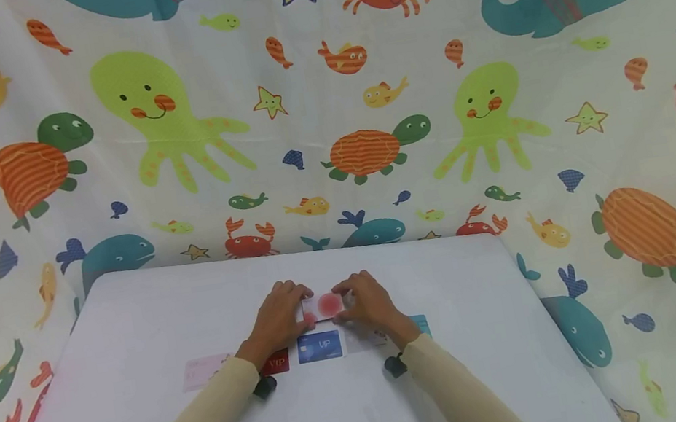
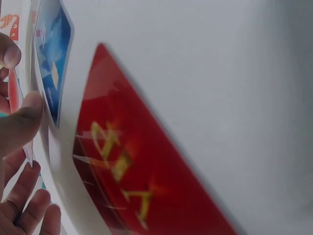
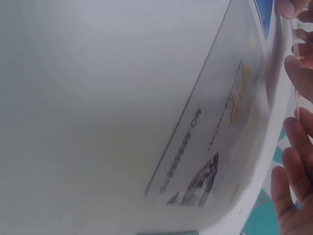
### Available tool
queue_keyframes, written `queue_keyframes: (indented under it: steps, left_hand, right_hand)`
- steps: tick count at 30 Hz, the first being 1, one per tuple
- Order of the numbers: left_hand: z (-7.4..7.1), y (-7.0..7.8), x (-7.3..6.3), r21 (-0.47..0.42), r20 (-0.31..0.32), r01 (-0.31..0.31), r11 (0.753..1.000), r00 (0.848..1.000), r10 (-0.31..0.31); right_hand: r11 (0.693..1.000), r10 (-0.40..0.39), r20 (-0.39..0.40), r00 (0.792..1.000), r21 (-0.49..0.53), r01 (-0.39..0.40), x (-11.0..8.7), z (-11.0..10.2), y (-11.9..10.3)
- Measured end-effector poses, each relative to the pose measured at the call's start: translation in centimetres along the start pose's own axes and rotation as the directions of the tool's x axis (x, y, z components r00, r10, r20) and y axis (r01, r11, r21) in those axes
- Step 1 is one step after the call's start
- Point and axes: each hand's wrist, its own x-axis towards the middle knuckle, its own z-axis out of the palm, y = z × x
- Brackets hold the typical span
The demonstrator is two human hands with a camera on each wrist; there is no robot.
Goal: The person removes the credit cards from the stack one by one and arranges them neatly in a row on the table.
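My left hand (image 1: pixel 278 318) and right hand (image 1: pixel 371 302) pinch a pinkish-white card (image 1: pixel 329 305) with a red round patch, one at each short end. It is held up over the table, behind a row of other cards. Directly in front of it lies a blue VIP card (image 1: pixel 320 347). Beside that one, partly under my left wrist, is a red VIP card (image 1: pixel 278 362); its gold letters show large in the left wrist view. A see-through card (image 3: pixel 210 132) with gold and dark print fills the middle of the right wrist view.
At the row's left end lies a pale pink card (image 1: pixel 204 372), partly covered by my left forearm. A teal card (image 1: pixel 421 323) peeks out behind my right wrist. The white table (image 1: pixel 465 383) ends at a curtain (image 1: pixel 297 121) printed with sea animals.
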Motion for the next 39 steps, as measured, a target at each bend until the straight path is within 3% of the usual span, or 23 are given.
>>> queue_keyframes:
  steps: [11,23,39]
  left_hand:
    - [0.0,1.4,0.6,0.002,-0.050,-0.058,0.998,0.997,0.058]
    - [0.3,3.0,1.2,0.019,-0.057,-0.099,0.995,0.993,0.100]
    - [0.0,6.0,1.3,0.025,-0.088,-0.170,0.985,0.981,0.172]
  right_hand:
    - [0.999,-0.050,-0.044,0.998,0.002,0.050,-1.2,-1.4,1.1]
    - [0.991,-0.115,-0.092,0.989,-0.078,0.108,-2.4,-2.7,2.0]
    - [0.980,-0.185,-0.135,0.973,-0.103,0.172,-4.3,-4.3,3.9]
